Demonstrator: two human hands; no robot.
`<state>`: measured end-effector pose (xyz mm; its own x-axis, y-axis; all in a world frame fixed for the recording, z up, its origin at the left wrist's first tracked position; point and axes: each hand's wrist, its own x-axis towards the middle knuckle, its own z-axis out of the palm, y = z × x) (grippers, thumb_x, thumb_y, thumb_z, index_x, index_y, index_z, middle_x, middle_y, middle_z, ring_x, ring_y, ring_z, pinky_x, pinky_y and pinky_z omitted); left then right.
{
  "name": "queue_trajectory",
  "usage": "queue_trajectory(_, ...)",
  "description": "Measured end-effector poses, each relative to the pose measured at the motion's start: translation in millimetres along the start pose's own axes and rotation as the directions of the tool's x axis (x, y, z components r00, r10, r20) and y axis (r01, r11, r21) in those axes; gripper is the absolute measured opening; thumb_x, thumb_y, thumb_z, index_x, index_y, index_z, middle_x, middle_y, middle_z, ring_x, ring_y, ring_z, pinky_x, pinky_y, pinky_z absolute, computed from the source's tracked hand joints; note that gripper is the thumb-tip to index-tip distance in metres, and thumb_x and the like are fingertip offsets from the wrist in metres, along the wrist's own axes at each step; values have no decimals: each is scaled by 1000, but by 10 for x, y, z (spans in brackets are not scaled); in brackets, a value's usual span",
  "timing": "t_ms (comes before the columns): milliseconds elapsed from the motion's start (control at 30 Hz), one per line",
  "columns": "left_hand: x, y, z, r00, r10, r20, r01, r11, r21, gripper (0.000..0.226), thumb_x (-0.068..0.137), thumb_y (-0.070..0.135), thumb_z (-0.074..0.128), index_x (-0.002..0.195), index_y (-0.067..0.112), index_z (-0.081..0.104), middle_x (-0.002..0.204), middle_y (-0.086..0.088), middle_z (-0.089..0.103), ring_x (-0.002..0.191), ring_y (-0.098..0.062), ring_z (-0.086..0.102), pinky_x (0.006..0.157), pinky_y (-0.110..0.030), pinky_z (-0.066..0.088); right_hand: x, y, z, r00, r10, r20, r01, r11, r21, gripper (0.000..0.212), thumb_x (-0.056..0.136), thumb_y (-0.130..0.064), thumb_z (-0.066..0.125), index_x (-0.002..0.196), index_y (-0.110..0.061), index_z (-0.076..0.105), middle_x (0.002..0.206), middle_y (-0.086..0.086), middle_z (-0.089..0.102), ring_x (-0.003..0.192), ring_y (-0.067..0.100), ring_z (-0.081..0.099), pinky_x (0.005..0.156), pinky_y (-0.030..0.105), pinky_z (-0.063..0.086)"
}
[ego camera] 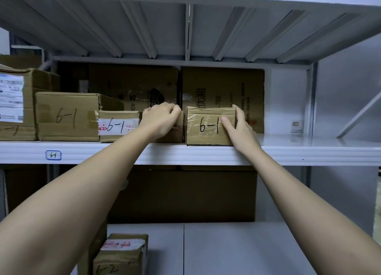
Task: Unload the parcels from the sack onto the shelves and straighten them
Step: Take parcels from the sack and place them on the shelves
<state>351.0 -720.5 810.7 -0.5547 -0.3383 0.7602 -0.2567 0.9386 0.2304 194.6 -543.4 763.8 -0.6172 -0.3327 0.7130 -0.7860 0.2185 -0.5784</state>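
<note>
Cardboard parcels line shelf [288, 153] | right hand [240, 126] grips 6-1 box [206, 128] | left hand [160, 120] curls over neighbouring box [175, 133]

Your right hand [240, 128] grips the right side of a taped parcel [206, 128] marked 6-1, thumb on its front, at the shelf [288, 153] edge. Your left hand [160, 120] curls over a smaller parcel [177, 132] just left of it. Further left of that hand sits another 6-1 parcel [118, 126].
</note>
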Motion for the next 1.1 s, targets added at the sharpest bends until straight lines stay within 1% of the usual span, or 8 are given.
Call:
queue_trajectory(167,-4,5,-28,1000,8,15,-8,1000,7,37,92,37,20,84,22,52,107,-8,58,94,-26,48,90,-44,35,44,-33,90,999,51,-6,-51,995,-88,64,93,-65,29,149,-37,12,144,11,46,125,37,47,81,38,32)
queue_trajectory(300,-12,7,-47,998,17,62,-19,999,38,61,82,44,14,111,18,61,126,-7,57,113,-29,50,99,-46,37,60,-54,119,997,75,-21,-77,990,-119,63,94,-63,30,148,-34,15,140,12,50,121,38,49,80,39,33)
queue_trajectory(400,-11,22,-44,997,11,77,-15,998,55,56,88,43,18,116,20,60,129,-7,56,116,-29,49,103,-47,34,56,-67,112,997,81,-2,-81,989,-121,65,94,-64,31,149,-32,16,140,12,49,122,37,49,82,40,35)
queue_trajectory(533,-84,71,-29,984,57,-169,-70,995,-77,36,97,30,34,122,23,59,131,-2,52,123,-19,47,108,-42,30,-43,-67,37,994,80,-76,-80,997,3,66,93,-65,32,147,-27,25,145,4,44,125,28,48,92,40,38)
queue_trajectory(633,-248,173,10,932,-26,-363,-120,920,-374,31,93,28,37,109,22,63,114,4,55,97,-5,54,89,-27,42,-191,-42,0,967,74,-246,-45,991,124,51,96,-56,34,137,-26,40,133,-5,52,107,12,52,86,34,42)
queue_trajectory(733,-489,301,180,903,-5,-430,-218,857,-468,25,92,24,41,104,17,61,104,6,56,88,-2,52,77,-19,44,-393,10,13,914,29,-404,33,989,146,33,99,-41,40,124,-23,52,124,-7,56,99,5,51,84,32,46)
queue_trajectory(900,-944,447,662,862,271,-429,-398,885,-241,30,86,20,49,111,8,58,98,-3,59,88,-17,57,75,-34,44,-808,242,65,842,-130,-523,123,991,-48,26,94,-23,47,113,-14,61,114,0,59,107,16,51,87,25,30)
queue_trajectory(1100,-1374,836,1144,865,446,-229,-474,877,-79,41,79,23,55,115,5,61,113,-13,60,98,-30,60,77,-40,45,-1343,736,-167,851,-233,-470,124,960,-251,33,88,-22,50,117,-12,60,119,4,58,113,21,51,93,38,35)
